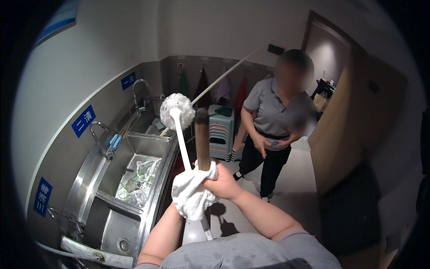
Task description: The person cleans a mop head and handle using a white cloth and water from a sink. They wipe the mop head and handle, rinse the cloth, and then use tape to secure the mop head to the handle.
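My right hand point(225, 181) grips a bunched white cloth point(191, 198), with its thumb over the front. A round-headed white brush point(178, 112) stands up out of the cloth on its slim white handle. Beside it rises a flat brown stick point(202, 144), its dark upper end blurred. The left forearm runs up to the cloth, which hides my left hand and its fingers. Below the cloth, a pale, narrow shaft point(207, 228) shows near my shirt.
On the left are steel sinks point(153, 138) with taps; one holds tangled white and green strips point(141, 178). Blue signs bear writing. A long pale pole point(221, 79) slants behind the brush. Stacked plastic stools point(221, 129) stand by hanging cloths. A person point(268, 117) faces me near the doorway.
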Demonstrator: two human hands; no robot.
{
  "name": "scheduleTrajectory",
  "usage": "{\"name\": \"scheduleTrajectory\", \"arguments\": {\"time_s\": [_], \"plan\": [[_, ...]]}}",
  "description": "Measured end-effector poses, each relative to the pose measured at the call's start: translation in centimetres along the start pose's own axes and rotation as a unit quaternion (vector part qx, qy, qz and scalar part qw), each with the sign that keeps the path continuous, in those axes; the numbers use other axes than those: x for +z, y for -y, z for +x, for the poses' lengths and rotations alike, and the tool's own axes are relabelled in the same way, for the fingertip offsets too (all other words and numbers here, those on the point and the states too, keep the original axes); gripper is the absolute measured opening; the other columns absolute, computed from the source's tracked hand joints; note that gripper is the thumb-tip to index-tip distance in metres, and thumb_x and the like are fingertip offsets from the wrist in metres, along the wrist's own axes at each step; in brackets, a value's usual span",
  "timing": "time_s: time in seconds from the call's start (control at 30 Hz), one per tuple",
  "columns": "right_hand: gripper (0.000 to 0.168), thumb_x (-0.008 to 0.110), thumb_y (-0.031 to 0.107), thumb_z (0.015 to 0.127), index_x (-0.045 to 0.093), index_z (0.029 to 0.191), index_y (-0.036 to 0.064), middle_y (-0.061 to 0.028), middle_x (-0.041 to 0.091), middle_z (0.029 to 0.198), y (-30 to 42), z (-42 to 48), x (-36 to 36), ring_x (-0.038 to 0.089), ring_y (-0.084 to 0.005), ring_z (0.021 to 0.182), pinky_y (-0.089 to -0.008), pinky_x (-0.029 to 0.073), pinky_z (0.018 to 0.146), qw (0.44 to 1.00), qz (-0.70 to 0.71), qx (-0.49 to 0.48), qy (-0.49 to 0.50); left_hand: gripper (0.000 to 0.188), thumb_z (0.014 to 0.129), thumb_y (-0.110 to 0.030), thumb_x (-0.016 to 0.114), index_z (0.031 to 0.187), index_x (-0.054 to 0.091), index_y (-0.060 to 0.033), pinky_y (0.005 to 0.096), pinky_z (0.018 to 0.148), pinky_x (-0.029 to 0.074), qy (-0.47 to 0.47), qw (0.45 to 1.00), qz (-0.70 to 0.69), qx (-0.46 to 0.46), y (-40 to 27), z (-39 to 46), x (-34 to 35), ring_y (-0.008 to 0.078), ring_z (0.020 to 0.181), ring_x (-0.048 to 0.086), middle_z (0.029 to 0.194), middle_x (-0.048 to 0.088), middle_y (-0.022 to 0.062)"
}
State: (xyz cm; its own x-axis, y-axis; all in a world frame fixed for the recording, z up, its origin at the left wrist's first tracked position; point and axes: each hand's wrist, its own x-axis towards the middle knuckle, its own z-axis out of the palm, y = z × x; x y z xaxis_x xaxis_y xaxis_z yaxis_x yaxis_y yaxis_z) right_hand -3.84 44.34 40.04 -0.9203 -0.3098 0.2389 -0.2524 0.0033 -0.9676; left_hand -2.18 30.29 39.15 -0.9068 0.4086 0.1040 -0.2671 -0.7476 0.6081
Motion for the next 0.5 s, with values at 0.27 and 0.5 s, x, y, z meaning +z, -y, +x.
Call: {"name": "scheduleTrajectory", "arguments": {"time_s": [0.27,0.5], "plan": [[0.056,0.063,0.008,0.076,0.041,0.127,0.003,-0.0085,0.056,0.11,-5.1,-4.5,0.8,0.053,-0.0171,0.101,-0.03,0.042,0.089,0.991,-0.053,-0.029,0.115,0.034,0.083,-0.017,0.059,0.113,0.046,-0.0089,0.0331,0.078,0.049,-0.04,0.994,0.078,-0.059,6.7,-1.6,-11.0,0.0201,0.094,0.055,0.1,0.055,0.0083],[0.036,0.052,0.011,0.089,0.043,0.124,0.004,-0.0039,0.054,0.114,-13.9,-7.0,0.2,0.05,-0.0129,0.104,-0.0291,0.041,0.091,0.978,0.161,0.129,0.009,0.021,0.076,-0.004,0.058,0.097,0.057,-0.0018,0.0317,0.064,0.052,-0.084,0.974,0.133,-0.166,8.0,0.0,-12.3,0.0182,0.079,0.061,0.087,0.06,0.0084]]}}
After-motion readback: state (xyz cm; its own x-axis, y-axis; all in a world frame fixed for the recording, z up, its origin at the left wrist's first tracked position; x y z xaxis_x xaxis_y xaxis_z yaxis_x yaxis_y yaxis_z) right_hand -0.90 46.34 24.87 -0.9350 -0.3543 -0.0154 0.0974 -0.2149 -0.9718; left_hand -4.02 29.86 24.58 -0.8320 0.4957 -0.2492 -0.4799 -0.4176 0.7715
